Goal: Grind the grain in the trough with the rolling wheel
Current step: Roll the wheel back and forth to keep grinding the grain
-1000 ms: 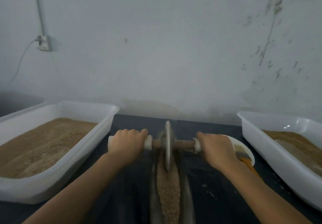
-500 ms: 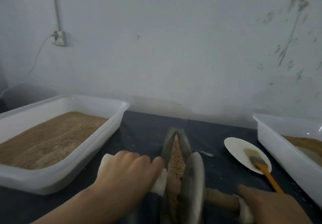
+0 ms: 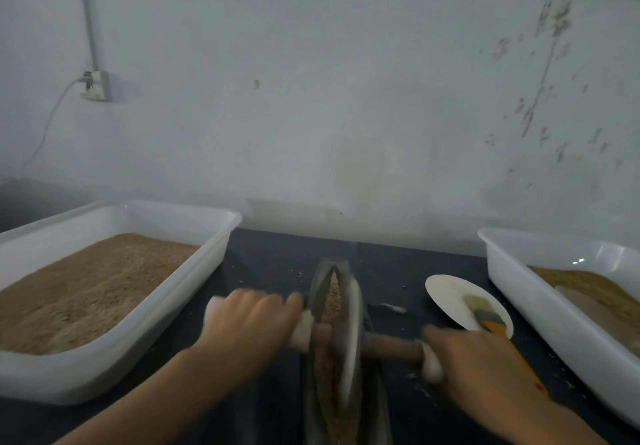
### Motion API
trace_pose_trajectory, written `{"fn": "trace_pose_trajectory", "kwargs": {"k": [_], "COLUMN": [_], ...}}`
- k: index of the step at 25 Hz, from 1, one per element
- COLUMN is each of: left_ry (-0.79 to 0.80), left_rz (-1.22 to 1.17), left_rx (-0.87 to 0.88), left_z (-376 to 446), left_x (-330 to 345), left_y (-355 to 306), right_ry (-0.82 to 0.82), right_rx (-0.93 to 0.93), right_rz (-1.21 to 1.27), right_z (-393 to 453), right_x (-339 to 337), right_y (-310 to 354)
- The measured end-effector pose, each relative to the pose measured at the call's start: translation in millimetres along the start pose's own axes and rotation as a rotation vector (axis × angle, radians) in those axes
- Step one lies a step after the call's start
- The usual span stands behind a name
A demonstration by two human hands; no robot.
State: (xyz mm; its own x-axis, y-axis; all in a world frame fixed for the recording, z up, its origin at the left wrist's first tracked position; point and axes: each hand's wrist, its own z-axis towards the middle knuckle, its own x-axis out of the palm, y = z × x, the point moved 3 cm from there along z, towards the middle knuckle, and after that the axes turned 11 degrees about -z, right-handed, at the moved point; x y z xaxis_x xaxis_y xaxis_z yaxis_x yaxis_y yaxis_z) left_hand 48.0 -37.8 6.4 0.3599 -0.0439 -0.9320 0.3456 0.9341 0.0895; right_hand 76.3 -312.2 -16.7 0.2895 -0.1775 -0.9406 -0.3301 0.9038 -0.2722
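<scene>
A narrow metal trough (image 3: 320, 283) runs away from me down the middle of the dark table, with brown grain (image 3: 333, 297) lying along its groove. The metal rolling wheel (image 3: 349, 337) stands on edge in the trough, on a wooden axle (image 3: 391, 345) with white-wrapped ends. My left hand (image 3: 254, 320) grips the left end of the axle. My right hand (image 3: 485, 365) grips the right end. The wheel and both hands are blurred by motion.
A white tub (image 3: 194, 292) full of brown grain sits to the left. Another white tub (image 3: 519, 292) with grain sits to the right. Between it and the trough lies a white plate (image 3: 450, 297) holding a brush with an orange handle (image 3: 509, 347). A wall stands close behind.
The wheel rolled from the trough's far end toward me, then started back away; it is now mid-trough with both hands still on the axle.
</scene>
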Motion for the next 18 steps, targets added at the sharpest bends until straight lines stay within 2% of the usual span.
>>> {"fn": "trace_pose_trajectory", "kwargs": {"k": [2,3,5,6,7,9,11,14,18], "left_ry": [-0.082,-0.141,-0.104,-0.044,0.022,0.003,-0.017,-0.004,0.111], "left_rz": [-0.067,-0.105,-0.093,-0.062,-0.039,-0.019,-0.058,-0.107,-0.182], "left_rx": [0.126,0.184,0.201,0.17,0.12,-0.007,-0.147,-0.218,-0.143], "left_z": [-40.2,-53.0,-58.5,-51.8,-39.7,-4.8,31.1,52.0,-6.4], "left_x": [-13.4,-16.5,-19.2,-17.9,-12.6,4.1,14.7,21.9,23.8], "left_y": [-12.1,-13.3,-13.3,-13.0,-11.3,4.3,23.0,36.1,21.7], "right_ry": [-0.013,0.086,0.361,0.362,0.294,0.017,-0.156,-0.164,-0.063], "right_rx": [-0.048,-0.06,0.008,0.024,0.02,0.043,0.06,0.045,-0.062], "right_rz": [-0.008,0.036,0.041,0.037,0.007,-0.091,-0.189,-0.25,-0.162], "right_z": [-18.4,-22.9,-24.4,-21.6,-13.6,11.9,45.3,75.8,19.3], "right_x": [-6.4,-9.6,-4.0,-2.1,-2.3,-7.9,-21.4,-41.1,-23.7], "right_y": [-8.7,-12.0,-9.7,-3.2,4.7,15.4,18.8,17.0,23.2]}}
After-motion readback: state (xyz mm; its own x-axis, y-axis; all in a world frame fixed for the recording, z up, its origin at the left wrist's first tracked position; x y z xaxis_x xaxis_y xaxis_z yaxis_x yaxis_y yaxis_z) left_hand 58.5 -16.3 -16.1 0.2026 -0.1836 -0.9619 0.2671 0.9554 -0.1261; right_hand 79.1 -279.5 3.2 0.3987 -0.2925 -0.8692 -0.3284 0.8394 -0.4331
